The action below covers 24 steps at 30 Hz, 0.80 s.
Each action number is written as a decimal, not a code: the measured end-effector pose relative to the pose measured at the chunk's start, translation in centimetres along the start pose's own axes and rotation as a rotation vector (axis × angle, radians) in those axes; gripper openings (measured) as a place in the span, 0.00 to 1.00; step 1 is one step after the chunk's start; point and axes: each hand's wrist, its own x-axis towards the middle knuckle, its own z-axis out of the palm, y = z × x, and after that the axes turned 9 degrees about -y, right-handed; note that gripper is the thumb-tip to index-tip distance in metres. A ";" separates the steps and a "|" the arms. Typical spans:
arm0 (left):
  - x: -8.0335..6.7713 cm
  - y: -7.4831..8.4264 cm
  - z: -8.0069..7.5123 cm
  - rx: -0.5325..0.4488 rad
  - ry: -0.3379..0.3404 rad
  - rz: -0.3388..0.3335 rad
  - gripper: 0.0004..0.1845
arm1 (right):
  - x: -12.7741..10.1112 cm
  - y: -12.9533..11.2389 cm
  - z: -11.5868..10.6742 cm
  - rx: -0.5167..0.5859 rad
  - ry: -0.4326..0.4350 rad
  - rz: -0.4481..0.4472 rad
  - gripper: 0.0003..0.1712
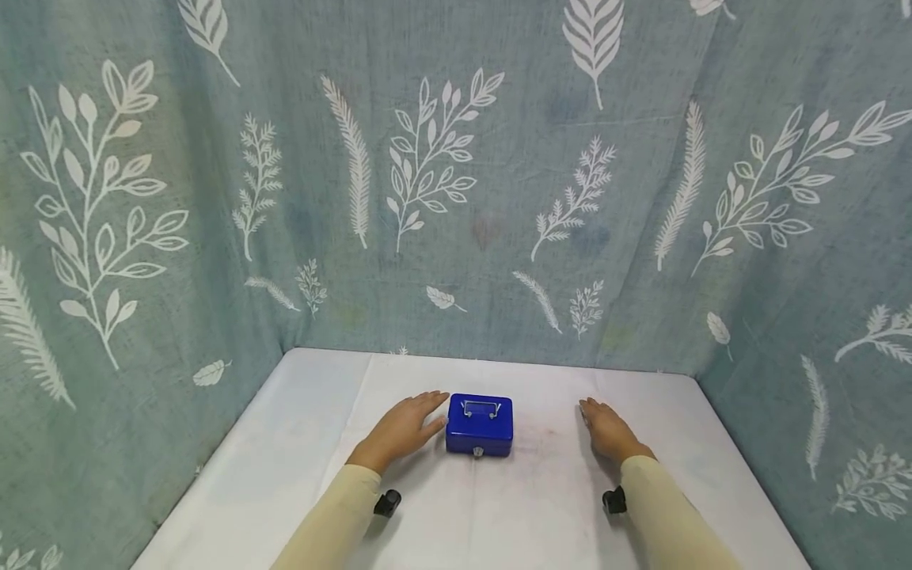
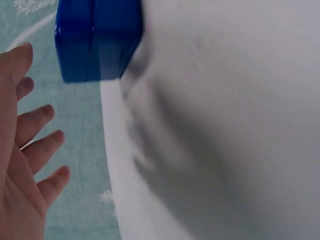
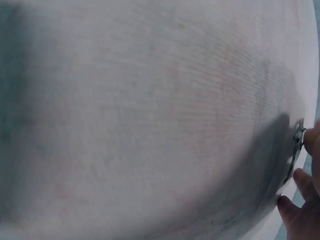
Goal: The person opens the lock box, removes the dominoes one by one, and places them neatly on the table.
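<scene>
A blue metal cash box [image 1: 480, 426] stands on the white-covered table, lid down, with a wire handle [image 1: 480, 409] on top and a silvery lock [image 1: 478, 451] on its front. Beside its left side is my left hand [image 1: 406, 427], fingers extended and thumb apart, holding nothing. The left wrist view shows a gap between this hand [image 2: 25, 150] and the box [image 2: 100, 40]. Well to the right of the box, my right hand [image 1: 609, 431] is low over the table. Its fingers hold a small silvery key-like metal piece [image 3: 297, 145], mostly seen edge-on.
The table [image 1: 534, 507] has a white cloth with faint reddish stains right of the box. Blue-green curtains [image 1: 470, 301] with white leaf prints enclose its back and both sides. A small black device [image 1: 388, 503] is strapped at each wrist.
</scene>
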 end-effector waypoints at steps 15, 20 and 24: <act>1.2 1.8 0.3 -0.055 -0.074 0.002 0.29 | -0.9 1.4 -0.4 -0.056 0.010 0.089 0.09; 1.4 1.7 0.1 -0.069 -0.071 -0.021 0.31 | -1.0 1.3 -0.8 0.052 -0.020 0.138 0.09; 1.4 1.3 0.1 -0.072 -0.086 -0.056 0.31 | -1.3 1.1 -1.1 0.110 -0.030 0.136 0.08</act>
